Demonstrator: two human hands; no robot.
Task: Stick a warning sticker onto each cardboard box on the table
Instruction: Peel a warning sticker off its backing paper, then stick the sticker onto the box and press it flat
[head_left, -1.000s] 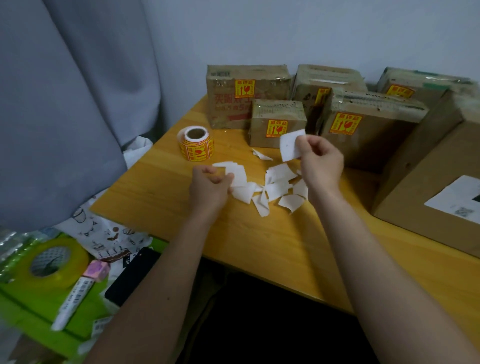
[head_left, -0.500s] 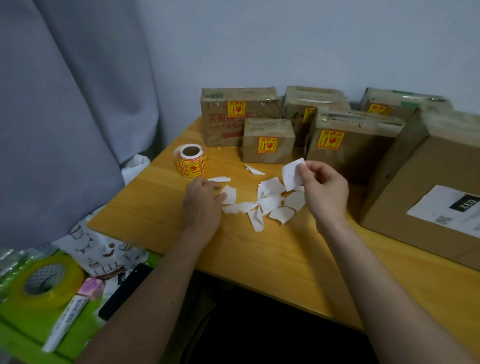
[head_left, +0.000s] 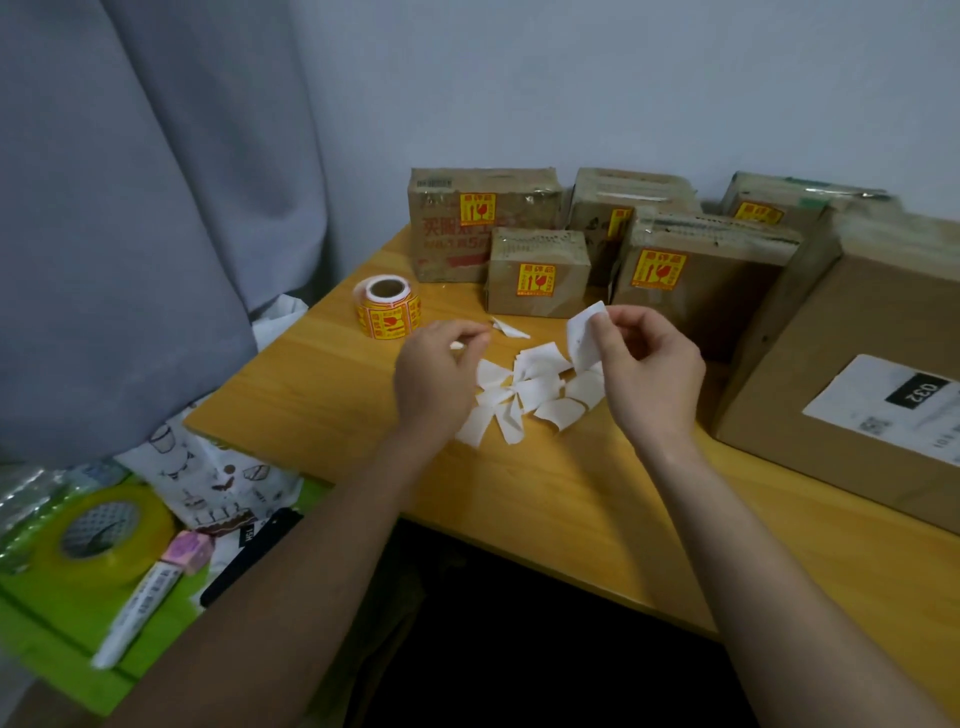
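Note:
Several cardboard boxes stand at the back of the wooden table (head_left: 545, 509). Yellow-and-red warning stickers show on the left box (head_left: 478, 210), the small front box (head_left: 537, 280), the box behind it (head_left: 618, 221), the middle box (head_left: 658, 269) and the far box (head_left: 756, 214). The big box (head_left: 857, 332) at the right shows only a white shipping label. The sticker roll (head_left: 387, 306) stands at the left. My right hand (head_left: 649, 374) pinches a white backing paper (head_left: 584, 332). My left hand (head_left: 436, 374) pinches a small white scrap (head_left: 458, 344) above the pile of backing papers (head_left: 524, 395).
A grey curtain (head_left: 156, 208) hangs at the left. Below the table's left edge lie a roll of clear tape (head_left: 98, 530), a white marker (head_left: 140, 608), a patterned bag (head_left: 218, 478) and a black phone (head_left: 249, 556) on a green surface.
My left hand has lifted off the paper pile with a small scrap and come nearer the right hand. The right hand still holds its backing paper. The view has tilted upward.

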